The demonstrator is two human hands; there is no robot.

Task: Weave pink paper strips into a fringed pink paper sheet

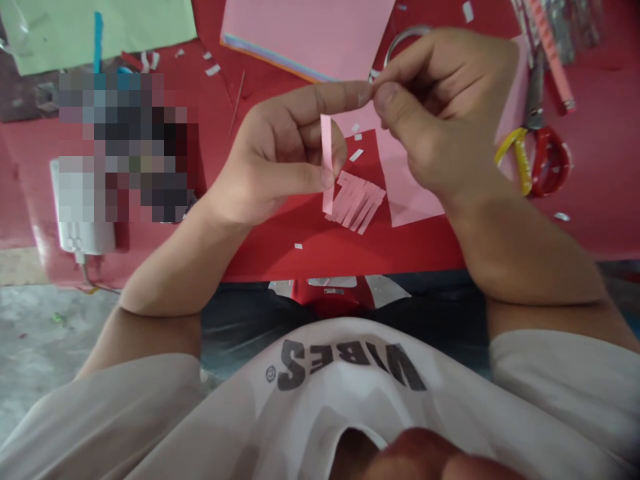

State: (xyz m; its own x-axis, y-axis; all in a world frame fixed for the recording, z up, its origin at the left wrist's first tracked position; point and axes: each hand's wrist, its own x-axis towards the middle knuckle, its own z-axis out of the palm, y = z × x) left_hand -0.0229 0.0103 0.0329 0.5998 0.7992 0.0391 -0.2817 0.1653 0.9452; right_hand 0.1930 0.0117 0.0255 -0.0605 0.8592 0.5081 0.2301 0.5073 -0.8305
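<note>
Between thumb and fingers, my left hand (280,153) pinches a narrow pink paper strip (327,143), which stands nearly upright. Its index finger reaches out to the right. At that fingertip, the thumb and index finger of my right hand (440,113) are pinched together; whatever they hold is too small to make out. Just below the hands, a small pile of pink paper strips (357,200) lies on the red table (350,257). Partly under my right hand is a larger pink paper sheet (413,197).
Behind the hands lies a stack of coloured paper (305,33), pink on top, beside a partly hidden ring (400,41). Scissors (535,100) with yellow and red handles rest at right. A green sheet (100,30) and a white plug-like block (85,233) are at left. Paper scraps are scattered about.
</note>
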